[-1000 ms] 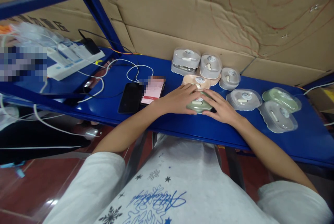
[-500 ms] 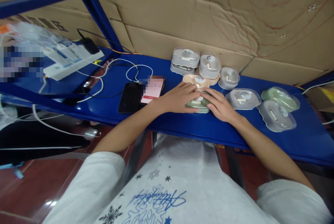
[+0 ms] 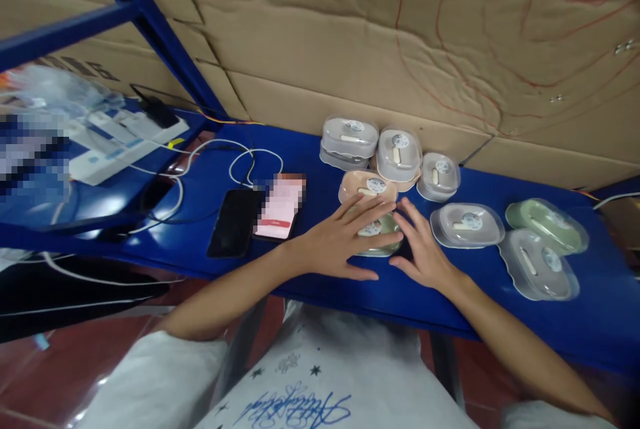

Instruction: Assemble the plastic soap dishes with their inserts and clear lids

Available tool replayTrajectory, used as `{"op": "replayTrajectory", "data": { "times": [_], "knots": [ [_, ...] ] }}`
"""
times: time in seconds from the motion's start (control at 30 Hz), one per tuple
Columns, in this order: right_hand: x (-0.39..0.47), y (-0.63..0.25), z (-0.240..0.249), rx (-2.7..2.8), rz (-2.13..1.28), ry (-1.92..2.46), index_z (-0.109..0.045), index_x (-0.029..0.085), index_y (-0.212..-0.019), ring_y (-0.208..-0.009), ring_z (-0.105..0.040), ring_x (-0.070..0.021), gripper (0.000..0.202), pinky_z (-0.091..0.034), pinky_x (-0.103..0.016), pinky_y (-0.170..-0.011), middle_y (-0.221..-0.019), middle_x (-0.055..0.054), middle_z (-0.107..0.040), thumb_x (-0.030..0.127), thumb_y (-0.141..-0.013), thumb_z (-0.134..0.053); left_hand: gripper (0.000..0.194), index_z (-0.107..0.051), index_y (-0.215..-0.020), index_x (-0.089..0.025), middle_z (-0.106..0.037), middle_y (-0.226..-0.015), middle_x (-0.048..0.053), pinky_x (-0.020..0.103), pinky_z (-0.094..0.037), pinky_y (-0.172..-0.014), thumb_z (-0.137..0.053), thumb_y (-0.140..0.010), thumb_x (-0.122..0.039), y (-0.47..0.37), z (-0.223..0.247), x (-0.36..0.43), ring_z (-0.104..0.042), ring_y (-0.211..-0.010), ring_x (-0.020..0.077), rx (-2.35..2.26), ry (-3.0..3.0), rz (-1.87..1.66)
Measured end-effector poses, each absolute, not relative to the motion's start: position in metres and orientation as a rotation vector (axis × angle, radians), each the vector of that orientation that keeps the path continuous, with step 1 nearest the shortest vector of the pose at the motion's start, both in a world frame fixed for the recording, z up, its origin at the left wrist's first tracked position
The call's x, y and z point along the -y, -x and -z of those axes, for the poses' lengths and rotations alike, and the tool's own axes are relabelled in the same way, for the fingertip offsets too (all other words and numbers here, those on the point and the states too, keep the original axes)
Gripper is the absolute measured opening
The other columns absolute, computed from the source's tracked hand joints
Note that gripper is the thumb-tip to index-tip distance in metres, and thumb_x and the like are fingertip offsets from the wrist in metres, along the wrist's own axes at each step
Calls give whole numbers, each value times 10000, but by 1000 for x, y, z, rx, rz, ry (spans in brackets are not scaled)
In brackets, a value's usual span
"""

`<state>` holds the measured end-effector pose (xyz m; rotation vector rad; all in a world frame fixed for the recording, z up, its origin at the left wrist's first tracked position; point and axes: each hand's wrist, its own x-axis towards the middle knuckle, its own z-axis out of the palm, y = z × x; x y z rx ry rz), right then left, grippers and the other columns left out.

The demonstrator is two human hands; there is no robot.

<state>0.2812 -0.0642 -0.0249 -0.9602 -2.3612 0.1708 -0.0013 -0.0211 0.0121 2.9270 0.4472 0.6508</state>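
Fingers spread, my left hand (image 3: pixel 340 239) lies over a green container (image 3: pixel 383 247) with a clear lid, hiding much of it. My right hand (image 3: pixel 423 249) is at that container's right side, its fingers apart and its fingertips close to those of my left hand. Just behind them sits a peach container (image 3: pixel 353 183), partly covered by my left fingers. Farther back, grey containers (image 3: pixel 350 135) are stacked, and another grey-lidded one (image 3: pixel 399 152) rests on a peach one. A small grey container (image 3: pixel 439 177) stands to their right.
On the blue table (image 3: pixel 320 295), a grey container (image 3: pixel 467 225) lies right of my hands, with a green one (image 3: pixel 547 225) and another grey one (image 3: pixel 540 265) beyond. Two phones (image 3: pixel 234 223), cables and a power strip (image 3: pixel 125 145) are left. Cardboard (image 3: pixel 310 35) stands behind.
Both hands have spread their fingers wider, and my left thumb has moved away from the green container. The camera view has shifted, so the table and containers appear lower.
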Motion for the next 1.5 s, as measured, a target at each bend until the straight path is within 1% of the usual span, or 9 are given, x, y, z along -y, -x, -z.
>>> {"op": "replayTrajectory", "data": {
  "times": [0.3, 0.57, 0.83, 0.93, 1.03, 1.13, 1.3, 1.4, 1.5],
  "knots": [
    [65, -281, 29, 2265, -261, 1066, -196, 265, -1755, -1586, -403, -389, 789, -510, -595, -1176, -1786, -184, -233, 525, -1086, -522, 833, -451, -1624, -281, -324, -1756, 199, 628, -332, -1316, -768, -932, -621, 13, -10, 5, -262, -1664, 401, -625, -2797, -715],
    [65, -295, 36, 2214, -122, 1022, -328, 240, -1719, -1437, -570, -331, 684, -586, -486, -1083, -1617, -177, -481, 522, -1108, -449, 709, -481, -1596, -261, -371, -1734, 202, 624, -321, -1321, -699, -1000, -579, 12, -15, 6, -291, -1655, 388, -604, -2791, -713],
    [54, -284, 26, 2381, 11, 883, -504, 193, -1616, -1335, -629, -333, 766, -590, -499, -1033, -1469, -194, -636, 713, -1056, -457, 737, -452, -1613, -252, -435, -1698, 184, 600, -363, -1306, -660, -1007, -615, 10, -13, 9, -385, -1604, 360, -569, -2740, -714],
    [56, -276, 17, 2547, -46, 898, -572, 189, -1555, -1460, -539, -374, 780, -547, -579, -1122, -1555, -194, -598, 718, -984, -618, 704, -477, -1577, -249, -466, -1672, 183, 601, -362, -1303, -652, -1006, -622, 10, -13, 11, -407, -1586, 354, -574, -2750, -694],
    [59, -273, 13, 2621, -86, 994, -572, 201, -1557, -1581, -408, -382, 651, -494, -624, -1198, -1657, -178, -507, 512, -1002, -708, 650, -482, -1550, -247, -486, -1651, 193, 596, -365, -1295, -653, -1020, -580, 8, -12, 12, -454, -1549, 338, -544, -2785, -712],
    [59, -273, 16, 2575, -162, 997, -591, 225, -1541, -1572, -433, -346, 568, -529, -579, -1184, -1621, -159, -554, 398, -1012, -709, 635, -481, -1529, -231, -552, -1582, 195, 569, -415, -1259, -680, -1010, -538, 7, -11, 6, -509, -1493, 329, -542, -2771, -804],
    [61, -281, 23, 2442, -316, 981, -587, 230, -1548, -1534, -482, -331, 639, -556, -529, -1170, -1567, -165, -591, 433, -969, -764, 636, -507, -1508, -201, -634, -1441, 180, 501, -531, -1123, -711, -992, -512, 10, -16, -2, -593, -1364, 328, -630, -2734, -895],
    [62, -286, 23, 2348, -373, 945, -559, 227, -1578, -1510, -517, -326, 657, -551, -520, -1178, -1558, -167, -595, 499, -1000, -712, 512, -579, -1397, -193, -677, -1309, 152, 481, -552, -1058, -693, -999, -493, 11, -23, 3, -655, -1206, 291, -600, -2719, -1021],
    [59, -291, 16, 2246, -328, 946, -529, 194, -1603, -1491, -554, -332, 634, -562, -527, -1162, -1554, -180, -607, 530, -1068, -576, 295, -641, -1200, -177, -698, -1099, 103, 385, -567, -875, -639, -1017, -409, 9, -28, 11, -669, -960, 221, -559, -2645, -1196]
  ]
}}
